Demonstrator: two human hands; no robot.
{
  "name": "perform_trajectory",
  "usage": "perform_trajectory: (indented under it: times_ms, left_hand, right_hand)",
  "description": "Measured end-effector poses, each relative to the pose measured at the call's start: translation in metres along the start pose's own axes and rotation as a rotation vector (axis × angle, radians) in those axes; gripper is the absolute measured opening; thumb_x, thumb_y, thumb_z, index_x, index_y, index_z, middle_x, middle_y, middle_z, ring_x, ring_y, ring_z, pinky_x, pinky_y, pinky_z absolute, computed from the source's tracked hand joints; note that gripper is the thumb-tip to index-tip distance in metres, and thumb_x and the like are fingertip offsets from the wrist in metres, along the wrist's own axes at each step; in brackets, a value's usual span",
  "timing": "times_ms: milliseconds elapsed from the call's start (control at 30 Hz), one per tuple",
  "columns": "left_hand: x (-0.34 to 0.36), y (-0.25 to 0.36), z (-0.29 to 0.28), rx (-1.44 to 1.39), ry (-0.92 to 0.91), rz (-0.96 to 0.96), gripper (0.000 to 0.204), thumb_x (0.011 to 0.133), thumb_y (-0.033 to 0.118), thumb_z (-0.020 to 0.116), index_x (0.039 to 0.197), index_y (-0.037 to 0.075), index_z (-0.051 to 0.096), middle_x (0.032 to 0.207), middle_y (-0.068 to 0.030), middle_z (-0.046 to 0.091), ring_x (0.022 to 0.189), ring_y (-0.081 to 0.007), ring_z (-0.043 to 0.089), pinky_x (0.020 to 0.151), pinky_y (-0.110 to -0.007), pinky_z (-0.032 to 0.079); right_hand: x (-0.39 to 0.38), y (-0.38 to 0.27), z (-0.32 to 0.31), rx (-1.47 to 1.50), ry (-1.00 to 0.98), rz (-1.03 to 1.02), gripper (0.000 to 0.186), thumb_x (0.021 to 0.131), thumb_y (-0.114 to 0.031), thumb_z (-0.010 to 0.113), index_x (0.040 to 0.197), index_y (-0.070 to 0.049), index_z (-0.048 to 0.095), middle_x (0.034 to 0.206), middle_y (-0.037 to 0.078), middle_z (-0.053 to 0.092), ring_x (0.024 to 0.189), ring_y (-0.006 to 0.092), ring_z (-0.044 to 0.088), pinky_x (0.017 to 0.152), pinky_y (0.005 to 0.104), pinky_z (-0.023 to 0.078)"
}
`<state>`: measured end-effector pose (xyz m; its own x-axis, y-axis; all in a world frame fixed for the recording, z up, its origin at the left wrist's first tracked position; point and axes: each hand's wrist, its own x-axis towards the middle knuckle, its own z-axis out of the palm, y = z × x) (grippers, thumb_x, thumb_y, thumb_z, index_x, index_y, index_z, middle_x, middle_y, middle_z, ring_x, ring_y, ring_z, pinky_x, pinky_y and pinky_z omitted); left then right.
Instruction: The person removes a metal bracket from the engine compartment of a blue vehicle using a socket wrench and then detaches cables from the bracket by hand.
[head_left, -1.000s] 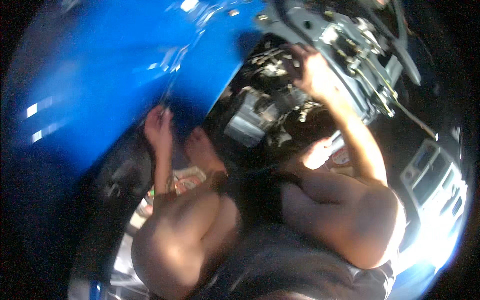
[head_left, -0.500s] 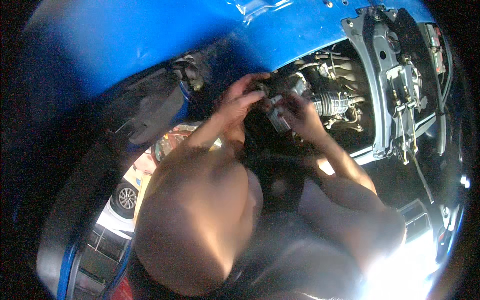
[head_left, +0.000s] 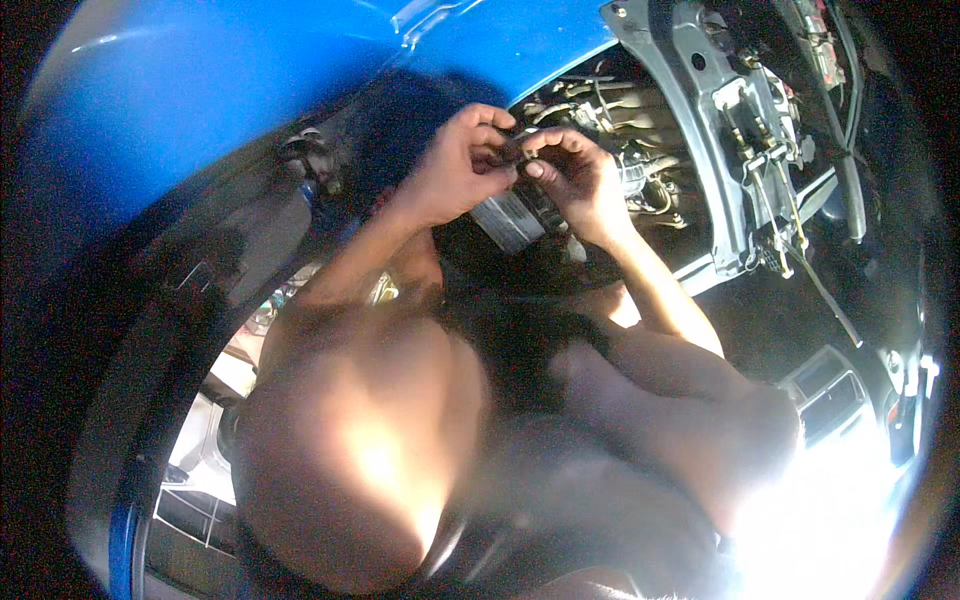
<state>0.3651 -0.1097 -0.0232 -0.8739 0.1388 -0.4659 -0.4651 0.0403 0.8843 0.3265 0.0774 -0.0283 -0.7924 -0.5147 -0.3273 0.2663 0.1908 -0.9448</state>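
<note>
My left hand [head_left: 462, 168] and my right hand [head_left: 590, 190] meet above an opening in the blue vehicle. Fingertips of both pinch a small dark part [head_left: 530, 153] with a pale, shiny end; its kind is too small to tell. My right thumb presses against it from below, its index finger curved over the top. Just beneath the hands sits a silver-grey box [head_left: 508, 222] with a light face, partly covered. Beyond my right hand, a ribbed hose [head_left: 632, 175] and the engine's pipes [head_left: 640, 120] show inside the opening.
Blue painted bodywork [head_left: 250, 90] spans the far left. A grey metal bracket frame [head_left: 700, 130] with rods and cables borders the opening on the right. A dark door edge [head_left: 150, 400] runs down the left. Strong glare covers the lower right.
The view has shifted, so the vehicle appears farther left. Both hands have come closer together, fingertips meeting at the small part; my right hand has lifted away from the silver-grey box.
</note>
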Motion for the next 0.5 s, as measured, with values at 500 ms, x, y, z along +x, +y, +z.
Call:
perform_trajectory:
  times_ms: [500]
  left_hand:
    - [-0.004,0.016,0.007,-0.403,0.000,0.269,0.050,0.075,-0.010,0.069,0.113,0.002,0.040,0.099,-0.0125,0.063,0.095,-0.0179,0.061,0.086,-0.032,0.050]
  right_hand:
    - [-0.017,-0.026,-0.007,0.338,0.124,-0.034,0.030,0.073,0.009,0.073,0.100,-0.002,0.064,0.093,0.004,0.066,0.088,0.0114,0.062,0.083,0.0264,0.051]
